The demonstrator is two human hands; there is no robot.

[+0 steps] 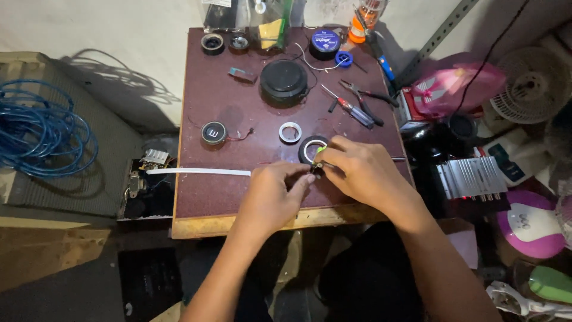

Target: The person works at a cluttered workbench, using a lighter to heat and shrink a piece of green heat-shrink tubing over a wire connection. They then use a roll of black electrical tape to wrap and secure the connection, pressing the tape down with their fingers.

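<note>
Over the dark red table [208, 197], crowded at its far end and bare near the front edge, both hands meet just above the near right corner. Biggest of the clutter is the round black speaker housing [284, 81], well back from the hands; nearer lie a screwdriver [351, 110] and pliers [369, 95], a white strip [199, 172] running left, and a roll of black tape [311, 149] just behind the knuckles. The right hand [360, 173] has its fingers pressed together on a tiny dark part [317, 167] with a speck of green on it, and the left hand [275, 192] pinches the same piece from the other side, so it sits held between both, above the table. I cannot make out what the part is; it is too small and half hidden. My worry is the grip: a piece this small, worked between fingertips in dim light, could slip and drop off the near edge into the dark floor clutter. A nudging wrist could also roll the tape away.
</note>
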